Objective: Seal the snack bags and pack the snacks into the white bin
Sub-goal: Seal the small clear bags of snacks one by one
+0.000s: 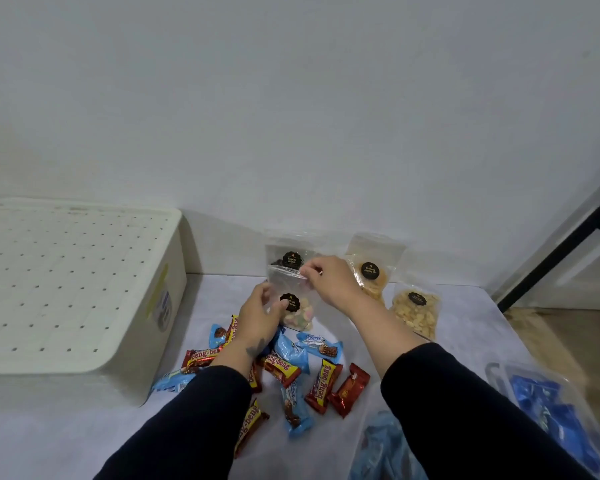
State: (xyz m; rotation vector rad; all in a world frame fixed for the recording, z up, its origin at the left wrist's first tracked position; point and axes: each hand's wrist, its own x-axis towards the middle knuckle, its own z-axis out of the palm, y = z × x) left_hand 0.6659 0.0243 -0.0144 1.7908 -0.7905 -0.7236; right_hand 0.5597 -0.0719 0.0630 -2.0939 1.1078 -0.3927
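Note:
I hold a clear zip bag of pastel snacks (297, 315) upright over the table. My left hand (257, 315) grips its lower left side, and my right hand (326, 277) pinches its top seal strip. Behind it stands a clear bag of dark snacks (286, 252). To the right are a bag of yellow chips (373, 271) and a bag of pale nuts (416, 311). The white bin (77, 282) sits at the left with a perforated lid on it. Red Beng-Beng bars (323, 382) and blue wrapped bars (295, 407) lie scattered below my hands.
A clear bag holding blue packets (555, 410) lies at the right table edge, and a crumpled blue plastic bag (385, 448) sits near my right sleeve. A black metal frame (565, 244) leans at the far right. The wall stands close behind the table.

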